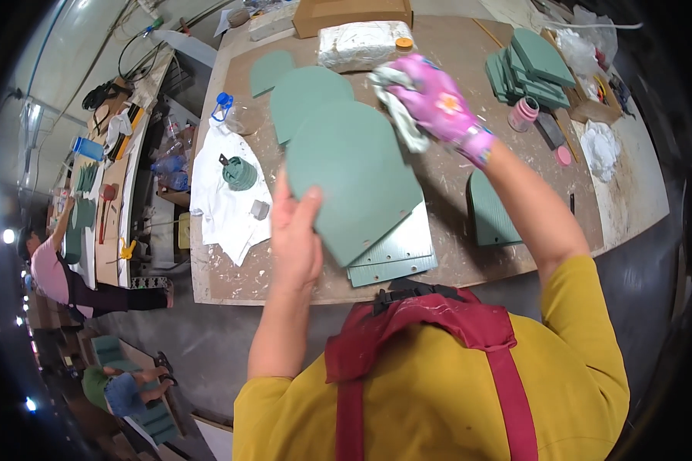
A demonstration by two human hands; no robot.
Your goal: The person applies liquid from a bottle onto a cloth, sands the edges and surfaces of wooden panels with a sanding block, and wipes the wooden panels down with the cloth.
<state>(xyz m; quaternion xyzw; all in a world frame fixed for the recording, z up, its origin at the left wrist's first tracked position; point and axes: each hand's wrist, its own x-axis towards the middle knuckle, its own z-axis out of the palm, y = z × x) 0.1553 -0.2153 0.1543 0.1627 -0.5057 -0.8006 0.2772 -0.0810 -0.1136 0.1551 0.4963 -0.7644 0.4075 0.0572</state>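
Panel (354, 177), green and round-topped, is held above the brown table (438, 169), midway along its near side; its rounded end is turned away, its holed end toward the wearer. Left edge is gripped by the bare left hand (296, 230), thumb laid over the face, fingers closed at the edge and partly hidden by it. In the gloved right hand (423, 96) a pale rag (401, 123) is bunched, fingers curled around it, somewhat blurred; rag is held by the panel's right edge, contact cannot be told. Silvery sheets (396, 257) are partly covered by the panel. Two more rounded panels, second (307, 88) and third (271, 71), are seen beyond, overlapped in view. At left, green tin (240, 174) is set on white fabric (217, 192). At far right, a green stack (527, 69) is seen, with pink jar (523, 115) placed just in front, pink lid (563, 156) laid nearer
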